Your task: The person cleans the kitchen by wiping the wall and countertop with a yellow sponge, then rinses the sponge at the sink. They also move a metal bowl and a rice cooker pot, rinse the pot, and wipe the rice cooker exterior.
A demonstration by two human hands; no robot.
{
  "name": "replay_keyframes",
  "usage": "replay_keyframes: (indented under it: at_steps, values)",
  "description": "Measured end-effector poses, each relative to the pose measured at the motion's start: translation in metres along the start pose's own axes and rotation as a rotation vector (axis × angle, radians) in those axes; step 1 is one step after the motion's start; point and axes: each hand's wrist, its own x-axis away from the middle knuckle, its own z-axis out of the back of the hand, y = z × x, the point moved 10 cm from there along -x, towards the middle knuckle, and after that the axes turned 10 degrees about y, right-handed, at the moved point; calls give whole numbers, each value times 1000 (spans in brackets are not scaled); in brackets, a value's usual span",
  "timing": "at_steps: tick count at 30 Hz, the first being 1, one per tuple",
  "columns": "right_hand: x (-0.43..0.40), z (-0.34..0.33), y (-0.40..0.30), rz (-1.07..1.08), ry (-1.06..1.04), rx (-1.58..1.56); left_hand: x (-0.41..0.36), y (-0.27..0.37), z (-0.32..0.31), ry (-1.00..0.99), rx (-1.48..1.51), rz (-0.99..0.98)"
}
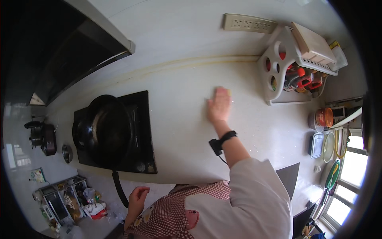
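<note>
My right hand [220, 104] lies palm down on the pale countertop [185, 134], to the right of the black cooktop. Something yellow shows at its fingertips, probably a cloth or sponge, mostly hidden under the hand. A black strap with a small device circles that wrist. My left hand [139, 195] hangs in front of the counter's edge near the pan's handle [119, 189], its fingers curled, with nothing visible in it. A large black wok [109, 131] rests on the cooktop [149, 134].
A white plastic rack [268, 86] with red-capped bottles stands at the back right, under a socket strip [250, 24]. Farther right are a lidded container [316, 145] and an orange-lidded tub [324, 117]. A small metal bowl [67, 154] is left of the cooktop; a range hood [89, 38] hangs above.
</note>
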Motion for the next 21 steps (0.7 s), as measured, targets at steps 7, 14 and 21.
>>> replay_keyframes:
  at_steps: [7, 14, 21]
  values:
    - [215, 7, -222, 799, -149, -387, 13, 22, 3, 81, -40, -133]
    - [100, 18, -32, 261, -4, -368, 22, 73, -70, -100, -192, -225]
    - [140, 79, 317, -406, 97, 40, 31, 116, -151, -210, -95, -364]
